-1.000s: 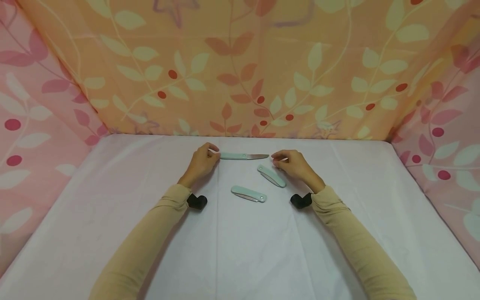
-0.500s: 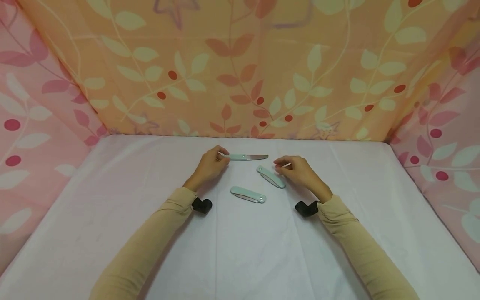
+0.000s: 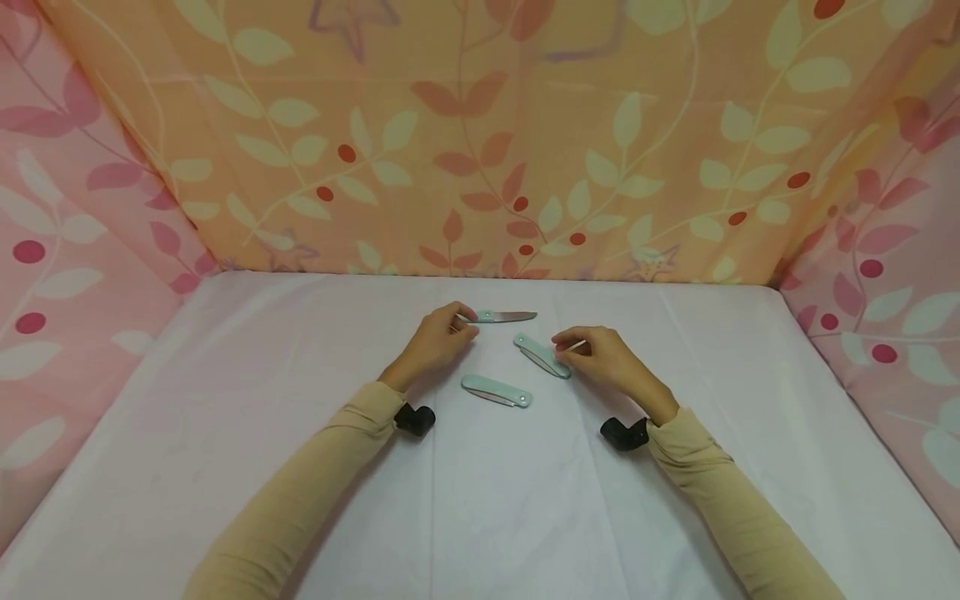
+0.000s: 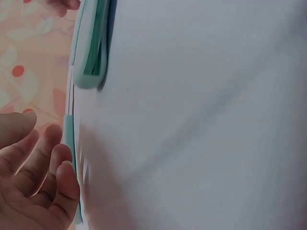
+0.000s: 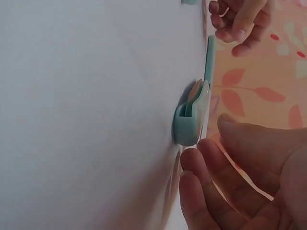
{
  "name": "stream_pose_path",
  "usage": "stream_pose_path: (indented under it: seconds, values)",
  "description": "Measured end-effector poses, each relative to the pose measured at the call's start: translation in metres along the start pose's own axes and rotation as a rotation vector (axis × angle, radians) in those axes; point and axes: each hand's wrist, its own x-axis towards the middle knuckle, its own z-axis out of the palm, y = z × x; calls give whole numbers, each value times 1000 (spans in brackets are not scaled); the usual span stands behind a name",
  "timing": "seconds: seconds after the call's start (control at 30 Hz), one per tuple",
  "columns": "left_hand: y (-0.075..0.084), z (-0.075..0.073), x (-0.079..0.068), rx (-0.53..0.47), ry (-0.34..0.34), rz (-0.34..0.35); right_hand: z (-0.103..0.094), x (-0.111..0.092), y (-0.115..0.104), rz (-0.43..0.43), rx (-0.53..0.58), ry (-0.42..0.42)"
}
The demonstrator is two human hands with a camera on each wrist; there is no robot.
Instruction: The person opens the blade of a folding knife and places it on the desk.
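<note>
An unfolded pocket knife (image 3: 515, 317) lies at the back of the white table, its pale green handle to the left and its blade to the right. My left hand (image 3: 437, 342) is in front of that handle, loosely curved and holding nothing; it hides part of the handle in the head view. Closer to my right hand (image 3: 600, 358) lies a folded pocket knife (image 3: 534, 352), slanting down to the right. The right thumb and fingers are apart around nothing, close by its lower end (image 5: 186, 129). Another folded pocket knife (image 3: 497, 392) rests nearer the front, between both forearms.
White cloth (image 3: 510, 500) covers the table. An orange leaf-patterned curtain (image 3: 480, 150) stands behind it, and pink curtains (image 3: 67, 250) border both sides. Black wrist cameras (image 3: 415, 419) sit at both cuffs.
My left hand has slid right and toward me, away from the unfolded knife's handle end. My right hand has drawn back toward me and slightly right. The knives have stayed in place.
</note>
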Motion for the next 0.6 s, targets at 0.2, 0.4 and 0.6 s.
stream_pose_path:
  seconds: [0.2, 0.4, 0.6]
  values:
    - [4, 9, 1, 2, -28, 13, 1, -8, 3, -9, 15, -12]
    - [10, 16, 1, -8, -52, 24, 1, -14, 5, -31, -14, -7]
    - [14, 24, 3, -2, -76, 15, 2, -18, 5, -56, -31, -5]
